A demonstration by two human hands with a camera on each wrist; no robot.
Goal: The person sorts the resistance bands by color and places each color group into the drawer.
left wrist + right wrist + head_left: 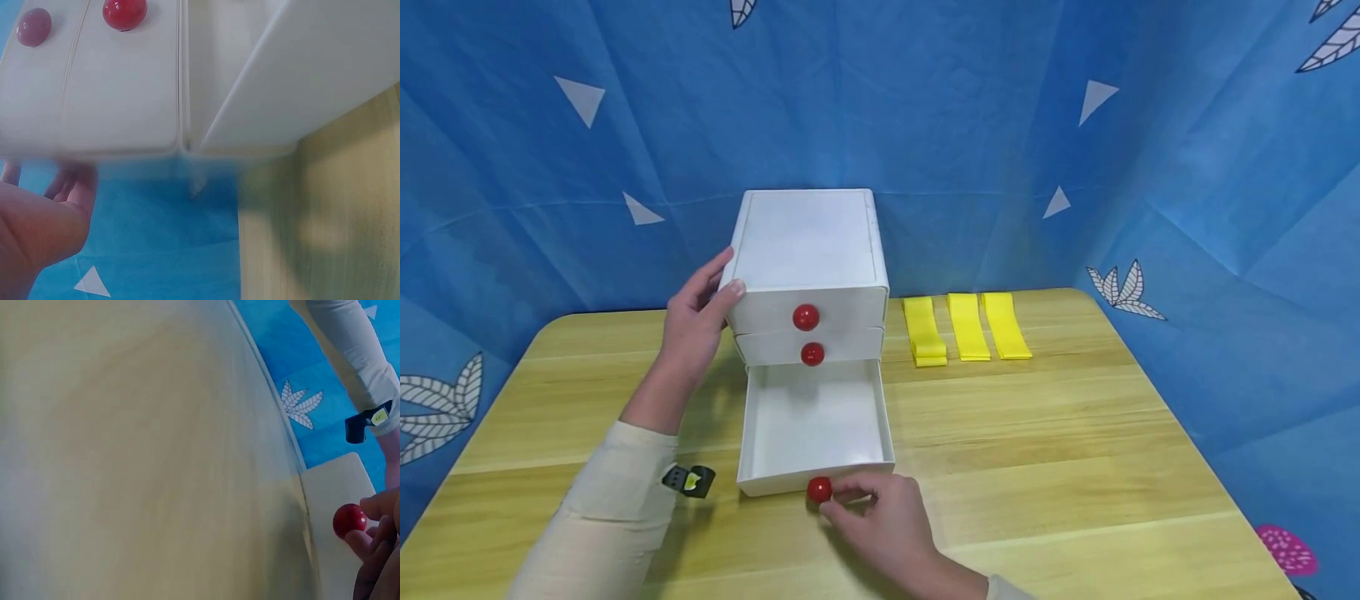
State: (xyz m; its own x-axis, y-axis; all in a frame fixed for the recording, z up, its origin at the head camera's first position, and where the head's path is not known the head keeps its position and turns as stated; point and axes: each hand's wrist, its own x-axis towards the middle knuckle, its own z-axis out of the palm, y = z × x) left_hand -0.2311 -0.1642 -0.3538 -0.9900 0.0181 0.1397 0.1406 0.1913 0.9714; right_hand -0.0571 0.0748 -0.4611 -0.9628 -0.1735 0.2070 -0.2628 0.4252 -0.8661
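Note:
A white drawer unit with red ball knobs stands on the table, its bottom drawer pulled far out, showing a bare inside. My left hand rests against the unit's left side, thumb by the upper front corner; in the left wrist view the fingertips touch the side wall. My right hand is at the front of the bottom drawer and pinches its red knob between thumb and forefinger. In the right wrist view, the knob sits between those fingertips. The upper two drawers are closed, with knobs facing forward.
Three yellow strips of folded ribbon-like material lie on the wooden table to the right of the unit. A blue cloth backdrop with leaf and triangle prints hangs behind. A black wrist device is on the left sleeve.

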